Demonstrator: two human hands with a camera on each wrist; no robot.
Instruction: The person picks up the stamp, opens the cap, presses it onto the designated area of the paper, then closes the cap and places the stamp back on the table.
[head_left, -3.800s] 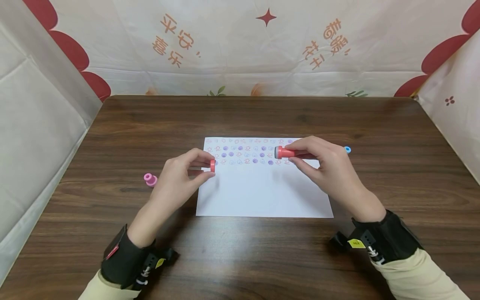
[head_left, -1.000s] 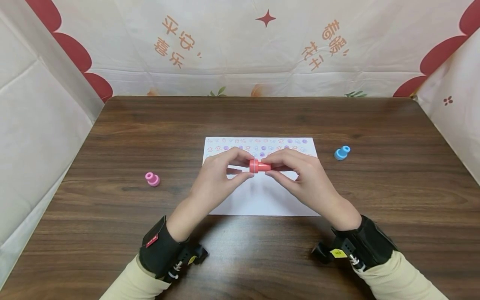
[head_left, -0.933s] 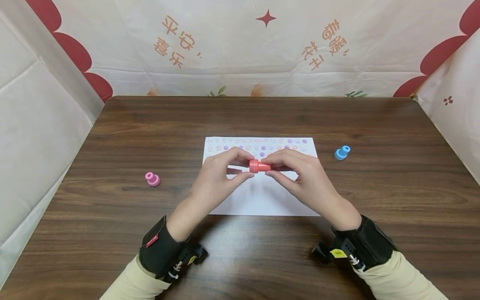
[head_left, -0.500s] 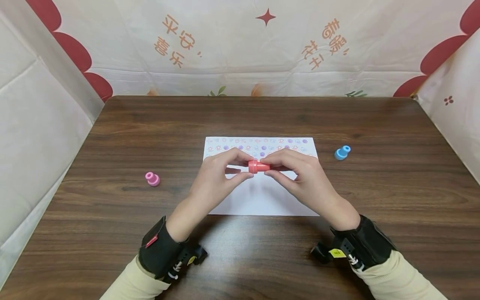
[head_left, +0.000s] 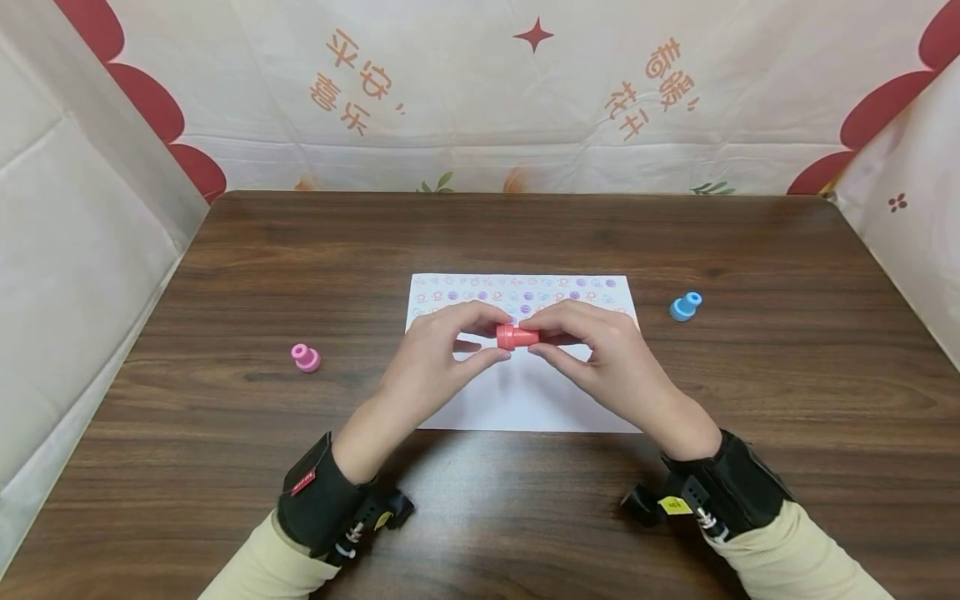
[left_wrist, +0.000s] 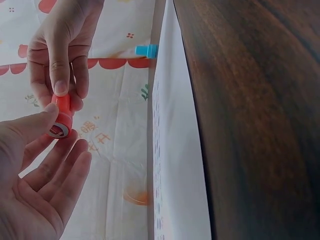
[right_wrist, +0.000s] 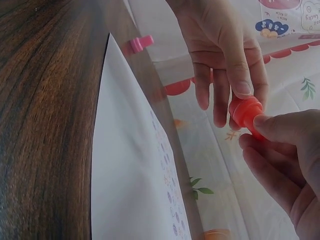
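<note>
Brown tabletop (head_left: 517,517), paper (head_left: 517,404), red stamp (head_left: 514,337) between left fingers (head_left: 476,312) and right fingers (head_left: 564,313).

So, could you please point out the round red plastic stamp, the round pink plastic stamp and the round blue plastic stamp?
Round red plastic stamp (head_left: 516,337): head view, where wide end meets handle.
Round pink plastic stamp (head_left: 306,359): head view, middle of its body.
Round blue plastic stamp (head_left: 684,307): head view, middle of its body.
</note>
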